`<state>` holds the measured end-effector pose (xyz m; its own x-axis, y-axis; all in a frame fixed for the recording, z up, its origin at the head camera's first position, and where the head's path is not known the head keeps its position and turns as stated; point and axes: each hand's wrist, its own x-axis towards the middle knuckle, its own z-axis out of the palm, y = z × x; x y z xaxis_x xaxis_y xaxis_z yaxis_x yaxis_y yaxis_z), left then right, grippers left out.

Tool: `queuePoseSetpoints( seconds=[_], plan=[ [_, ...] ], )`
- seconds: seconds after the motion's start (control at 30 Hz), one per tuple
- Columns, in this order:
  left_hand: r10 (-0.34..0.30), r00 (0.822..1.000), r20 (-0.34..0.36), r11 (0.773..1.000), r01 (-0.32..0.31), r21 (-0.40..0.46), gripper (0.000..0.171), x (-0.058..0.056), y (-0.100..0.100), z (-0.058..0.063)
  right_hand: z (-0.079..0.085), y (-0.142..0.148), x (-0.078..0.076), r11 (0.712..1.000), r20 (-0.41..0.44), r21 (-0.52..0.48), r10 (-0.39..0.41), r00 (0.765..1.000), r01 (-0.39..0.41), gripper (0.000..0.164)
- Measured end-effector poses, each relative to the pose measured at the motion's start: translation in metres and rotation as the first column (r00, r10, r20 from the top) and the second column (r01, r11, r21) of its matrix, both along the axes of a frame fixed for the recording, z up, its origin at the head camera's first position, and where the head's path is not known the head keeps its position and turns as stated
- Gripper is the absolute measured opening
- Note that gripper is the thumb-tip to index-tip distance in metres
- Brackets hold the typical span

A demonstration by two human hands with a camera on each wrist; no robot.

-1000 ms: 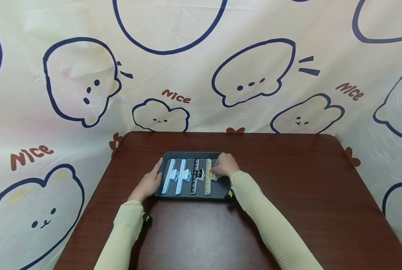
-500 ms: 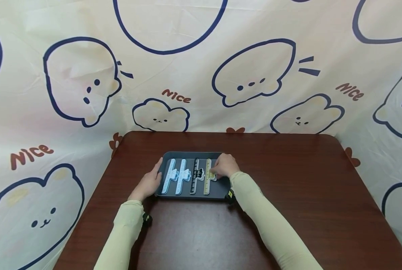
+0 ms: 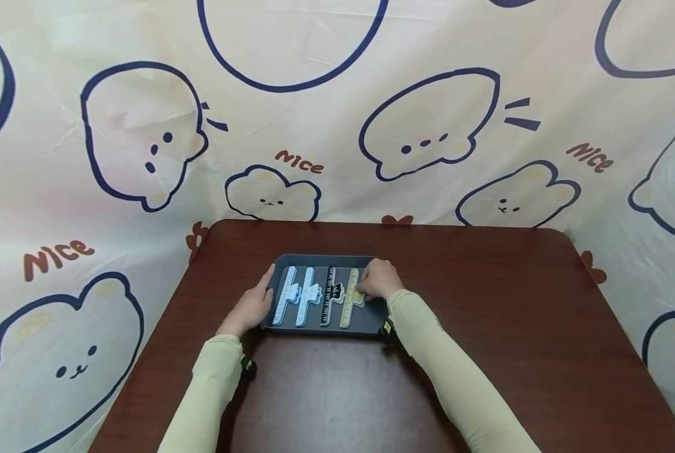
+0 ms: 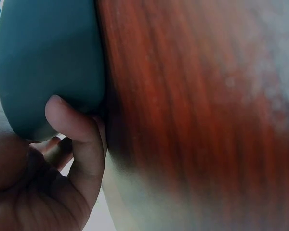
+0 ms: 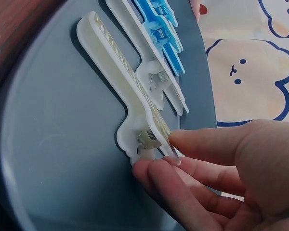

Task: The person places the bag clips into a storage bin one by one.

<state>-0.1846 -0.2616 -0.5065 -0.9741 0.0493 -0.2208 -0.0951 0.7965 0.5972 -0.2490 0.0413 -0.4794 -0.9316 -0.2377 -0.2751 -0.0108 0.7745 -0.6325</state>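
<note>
A dark grey tray (image 3: 309,331) stands on the table with a row of long spring clips in it. At its left rim my left hand (image 3: 249,309) grips the tray; the left wrist view has the curled fingers against the tray's outer wall (image 4: 53,53). My right hand (image 3: 379,279) pinches the yellow clip (image 3: 350,302) by its handle, with thumb and fingertips round it near the spring in the right wrist view (image 5: 149,137). Left of it lie a black-and-white clip (image 3: 326,308) and two light blue clips (image 3: 281,305) (image 3: 302,308), side by side.
The brown wooden table (image 3: 484,302) extends around the tray. Behind it hangs a pale cloth (image 3: 337,126) printed with cartoon outlines. A dark camera (image 3: 388,329) is strapped at the right wrist, another (image 3: 249,367) at the left.
The yellow clip's near end has swung slightly left, so the clip now lies more tilted. Both hands keep their places on the tray and clip. The head view has shifted a little.
</note>
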Motion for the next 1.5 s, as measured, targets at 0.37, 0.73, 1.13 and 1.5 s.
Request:
queuePoseSetpoints(
  seconds=[0.37,0.73,1.13,1.5],
  plan=[
    [0.002,1.000,-0.001,1.000,-0.002,0.005,0.059,0.000,0.000,0.001,-0.002,-0.001,-0.005,1.000,-0.002,-0.014,0.024,1.000,-0.024,0.017],
    [0.003,1.000,-0.005,1.000,-0.003,0.011,0.060,0.001,0.001,0.001,0.014,0.007,-0.001,1.000,-0.098,-0.017,0.016,0.995,-0.018,0.017],
    [0.002,1.000,0.003,1.000,-0.002,0.003,0.060,0.000,0.001,-0.001,0.037,0.056,0.000,0.998,-0.217,0.055,0.043,0.975,-0.032,0.017],
    [-0.002,1.000,0.006,1.000,0.002,0.005,0.060,0.000,0.001,0.000,0.017,0.088,0.015,0.978,0.000,0.020,0.209,0.978,-0.209,0.022]
  ],
)
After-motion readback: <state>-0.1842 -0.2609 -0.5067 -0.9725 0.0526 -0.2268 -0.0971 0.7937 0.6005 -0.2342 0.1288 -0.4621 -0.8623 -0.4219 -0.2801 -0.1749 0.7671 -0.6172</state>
